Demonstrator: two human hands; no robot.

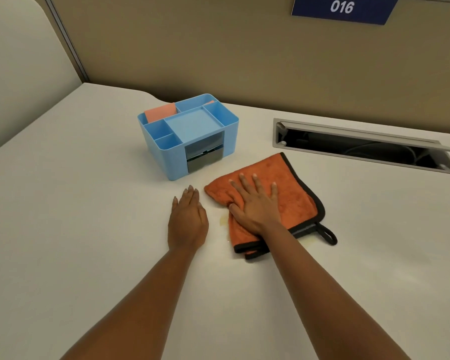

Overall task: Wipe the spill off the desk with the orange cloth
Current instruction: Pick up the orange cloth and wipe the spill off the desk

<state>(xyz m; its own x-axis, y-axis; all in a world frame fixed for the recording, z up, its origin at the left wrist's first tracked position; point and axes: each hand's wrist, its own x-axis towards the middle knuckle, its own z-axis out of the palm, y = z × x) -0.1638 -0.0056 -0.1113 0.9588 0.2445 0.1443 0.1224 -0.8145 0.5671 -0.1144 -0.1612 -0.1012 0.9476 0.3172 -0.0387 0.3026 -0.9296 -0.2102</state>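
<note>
An orange cloth (294, 201) with a black border and a hanging loop lies folded on the white desk (89, 203). My right hand (255, 203) presses flat on top of it, fingers spread, thumb tucked into a fold at its left edge. A faint yellowish spill (222, 220) shows on the desk just left of the cloth, with another trace by the cloth's lower right edge. My left hand (187, 219) rests flat on the desk to the left of the spill, fingers together, holding nothing.
A light blue desk organizer (187, 136) with orange paper in a back compartment stands behind the hands. An open cable tray slot (361, 146) is set into the desk at right. A tan partition wall with a "016" sign (343, 7) runs along the back.
</note>
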